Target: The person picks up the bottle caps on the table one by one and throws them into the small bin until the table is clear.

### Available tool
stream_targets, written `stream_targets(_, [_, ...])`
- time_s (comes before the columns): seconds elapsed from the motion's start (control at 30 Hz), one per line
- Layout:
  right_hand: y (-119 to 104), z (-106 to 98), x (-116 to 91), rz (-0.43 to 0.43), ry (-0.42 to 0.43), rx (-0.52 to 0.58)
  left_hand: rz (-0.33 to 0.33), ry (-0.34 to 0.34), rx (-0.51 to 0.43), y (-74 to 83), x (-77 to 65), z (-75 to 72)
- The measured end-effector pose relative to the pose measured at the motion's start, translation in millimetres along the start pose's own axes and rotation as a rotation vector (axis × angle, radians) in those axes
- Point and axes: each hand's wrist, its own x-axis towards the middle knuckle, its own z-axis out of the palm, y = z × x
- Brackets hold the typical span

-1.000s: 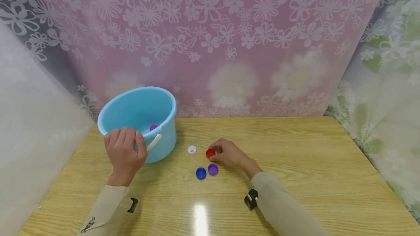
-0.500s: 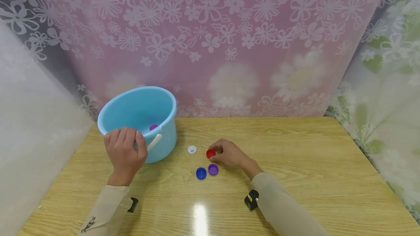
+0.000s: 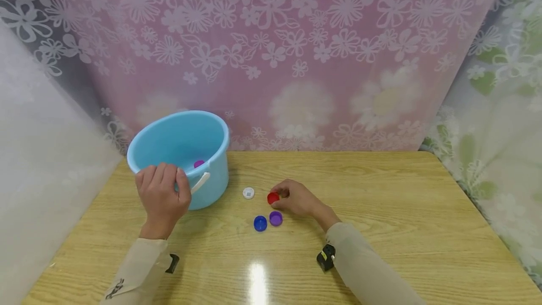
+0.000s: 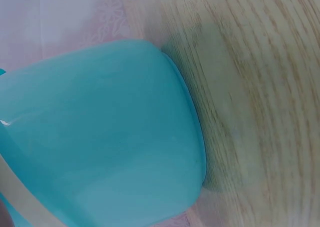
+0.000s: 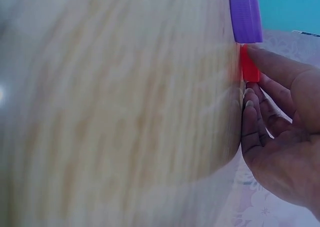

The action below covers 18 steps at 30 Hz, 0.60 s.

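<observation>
At the left edge of the head view hangs a pale cloth (image 3: 46, 145). At the lower left, a beige left sleeve (image 3: 137, 267) with a black strap piece (image 3: 172, 263) at its inner side leads up to the left hand (image 3: 163, 196), whose fingers are curled over the near rim of the blue bucket (image 3: 218, 182). The bucket is on the table (image 3: 402, 211), left of the frame's centre, its mouth facing up; the white handle (image 3: 201, 183) lies against its near right side. Inside, low and partly hidden by the rim, is a magenta piece (image 3: 199, 164).

Right of the bucket, near the middle of the frame, lies the white cap (image 3: 248, 193), a small square mark on it. Below and a little right is the blue cap (image 3: 260, 223), hollow side up, then just beside it the purple cap (image 3: 275, 219), also hollow side up. Above the purple one is the red cap (image 3: 273, 198), pinched between the thumb and fingers of the right hand (image 3: 298, 199); whether it touches the table I cannot tell. The right sleeve (image 3: 372, 267) runs to the lower right, a black device (image 3: 326, 258) at its cuff. A pink flowered curtain (image 3: 296, 60) fills the top; a green-leaf cloth (image 3: 499, 154) hangs at the right edge.
</observation>
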Motion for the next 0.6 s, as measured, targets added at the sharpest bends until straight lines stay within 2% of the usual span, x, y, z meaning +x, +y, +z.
stream_targets(0.6, [2.4,-0.1,0.2,0.001,-0.014,0.015,-0.007,-0.01,0.011,-2.8,-1.9,0.5])
